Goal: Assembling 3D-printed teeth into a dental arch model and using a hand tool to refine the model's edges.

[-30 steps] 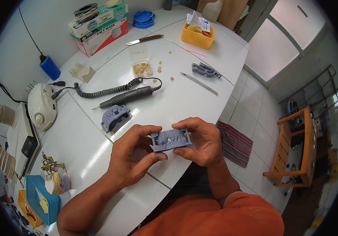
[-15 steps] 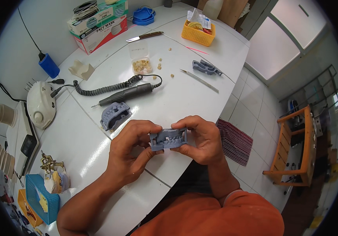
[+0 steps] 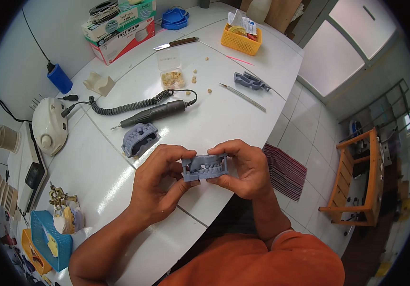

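Note:
Between my two hands is a grey dental model with upper and lower teeth together and upright posts at its sides. My left hand grips its left end, fingers on top and thumb underneath. At the right end my right hand pinches it the same way. It is held above the near edge of the white tiled table. Just beyond my left hand lies another grey dental model, and behind that a black rotary handpiece with a coiled cord rests on the tiles.
A clear box of small tooth-like pieces, a knife, a pointed metal tool, a grey model part and a yellow basket stand farther back. At left are a white control unit, a plaster model and a blue basket.
The held dental model has tilted slightly, so more of its teeth face the view. Both hands keep their grip in nearly the same place.

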`<state>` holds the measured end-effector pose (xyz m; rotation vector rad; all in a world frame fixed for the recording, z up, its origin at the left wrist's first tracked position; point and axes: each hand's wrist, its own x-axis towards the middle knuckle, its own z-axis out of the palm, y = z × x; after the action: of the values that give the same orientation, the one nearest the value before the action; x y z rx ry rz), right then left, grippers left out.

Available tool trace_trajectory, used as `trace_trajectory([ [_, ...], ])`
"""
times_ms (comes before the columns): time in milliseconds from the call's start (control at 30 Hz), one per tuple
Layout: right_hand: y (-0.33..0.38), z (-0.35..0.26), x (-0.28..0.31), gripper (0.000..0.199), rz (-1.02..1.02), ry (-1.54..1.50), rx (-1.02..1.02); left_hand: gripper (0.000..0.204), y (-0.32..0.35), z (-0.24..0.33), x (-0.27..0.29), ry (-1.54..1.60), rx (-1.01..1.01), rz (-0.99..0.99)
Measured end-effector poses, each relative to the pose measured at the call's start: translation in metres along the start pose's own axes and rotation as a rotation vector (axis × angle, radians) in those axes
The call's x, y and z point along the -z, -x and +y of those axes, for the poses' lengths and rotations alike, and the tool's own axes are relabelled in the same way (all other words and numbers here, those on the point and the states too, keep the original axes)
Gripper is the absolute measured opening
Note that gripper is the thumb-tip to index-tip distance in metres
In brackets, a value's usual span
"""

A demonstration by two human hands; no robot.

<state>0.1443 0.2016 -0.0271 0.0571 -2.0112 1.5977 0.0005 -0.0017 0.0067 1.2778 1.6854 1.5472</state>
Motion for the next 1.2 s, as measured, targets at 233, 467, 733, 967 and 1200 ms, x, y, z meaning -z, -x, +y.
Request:
trace_trajectory([
  [233, -0.002, -0.001, -0.001, 0.047, 0.003, -0.018, 0.001, 0.050, 0.000, 0.002, 0.000, 0.006, 0.025, -0.003],
  [467, 0.000, 0.000, -0.001, 0.047, 0.011, -0.036, -0.003, 0.050, -0.001, 0.007, 0.000, 0.003, 0.060, -0.011],
  [733, 0.003, 0.000, -0.003, 0.050, 0.048, -0.078, -0.067, 0.059, 0.001, 0.006, 0.001, 0.034, 0.135, -0.024],
  [967, 0.004, -0.001, -0.003, 0.056, 0.083, -0.161, -0.098, 0.069, 0.002, -0.005, -0.002, 0.048, 0.047, 0.031],
  [1200, 0.004, -0.003, -0.002, 0.058, 0.065, -0.159, -0.103, 0.072, 0.003, -0.003, -0.001, 0.032, 0.039, 0.023],
])
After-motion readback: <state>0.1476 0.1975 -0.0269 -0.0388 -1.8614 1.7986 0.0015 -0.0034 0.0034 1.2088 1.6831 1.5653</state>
